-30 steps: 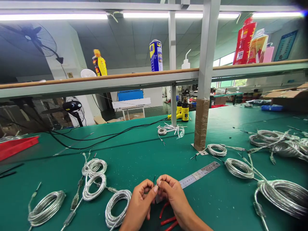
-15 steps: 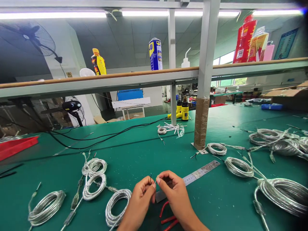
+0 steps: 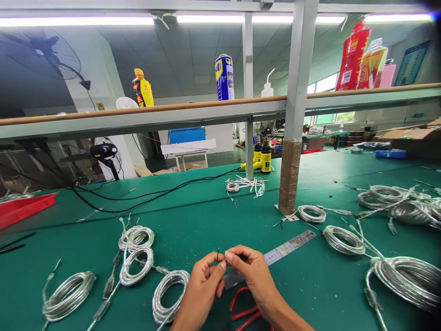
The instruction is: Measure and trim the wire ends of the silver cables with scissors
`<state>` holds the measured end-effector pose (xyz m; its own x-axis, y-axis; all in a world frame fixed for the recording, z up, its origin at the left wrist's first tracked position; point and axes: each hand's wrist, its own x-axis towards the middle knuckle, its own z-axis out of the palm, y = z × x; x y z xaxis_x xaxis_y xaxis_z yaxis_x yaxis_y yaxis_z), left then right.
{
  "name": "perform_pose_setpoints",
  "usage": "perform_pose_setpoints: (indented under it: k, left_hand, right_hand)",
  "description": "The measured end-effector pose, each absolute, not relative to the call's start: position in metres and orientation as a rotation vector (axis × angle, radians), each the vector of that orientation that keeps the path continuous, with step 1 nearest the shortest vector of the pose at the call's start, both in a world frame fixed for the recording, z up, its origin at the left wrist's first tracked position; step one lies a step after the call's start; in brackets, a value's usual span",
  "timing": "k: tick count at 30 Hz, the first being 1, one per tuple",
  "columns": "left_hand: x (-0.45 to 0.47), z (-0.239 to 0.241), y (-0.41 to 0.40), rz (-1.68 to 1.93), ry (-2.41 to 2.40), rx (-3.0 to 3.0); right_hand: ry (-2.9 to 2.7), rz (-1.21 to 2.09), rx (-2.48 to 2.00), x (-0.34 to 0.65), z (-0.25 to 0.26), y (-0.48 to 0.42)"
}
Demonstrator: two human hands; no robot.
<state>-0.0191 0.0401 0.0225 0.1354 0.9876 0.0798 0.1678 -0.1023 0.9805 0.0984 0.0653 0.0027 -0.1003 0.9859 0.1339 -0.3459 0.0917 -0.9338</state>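
My left hand (image 3: 203, 280) is closed in a pinch around the end of a thin wire, and a dark wire tip (image 3: 218, 254) stands up above its fingers. Close against it, my right hand (image 3: 250, 271) pinches a thin pale wire between thumb and forefinger. The fingertips of both hands almost meet, so most of the wire is hidden. Under and behind the hands lies a steel ruler (image 3: 289, 246), slanting up to the right. Red tool handles (image 3: 241, 316) rest on the table beneath my right wrist, which partly covers them.
Coiled clear-sheathed cables lie left (image 3: 69, 296) and right (image 3: 344, 240) on the green table (image 3: 193, 220). A taped post (image 3: 290, 179) rises behind the ruler. Yellow heat guns (image 3: 263, 161) stand farther back. Black cords (image 3: 165, 193) cross the left side. A shelf (image 3: 200, 110) spans above.
The fingertips of both hands have drawn closer together, and the pale wire between them shows less. My right forearm has swung slightly to the right. The view has shifted a little.
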Motion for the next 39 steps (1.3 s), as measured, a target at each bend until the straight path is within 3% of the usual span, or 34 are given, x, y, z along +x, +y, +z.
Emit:
perform_pose_setpoints:
  k: [10, 19, 39]
  left_hand:
    - [-0.026, 0.025, 0.042, 1.407, 1.135, 1.439]
    - [-0.023, 0.029, 0.038, 1.282, 0.971, 1.110]
    - [-0.018, 0.028, 0.032, 1.423, 1.060, 1.253]
  right_hand:
    - [-1.332, 1.472, -0.688, 0.086, -0.007, 0.054]
    - [-1.390, 1.436, -0.633, 0.083, -0.006, 0.048]
    - [-1.344, 1.600, -0.681, 0.078, -0.003, 0.044]
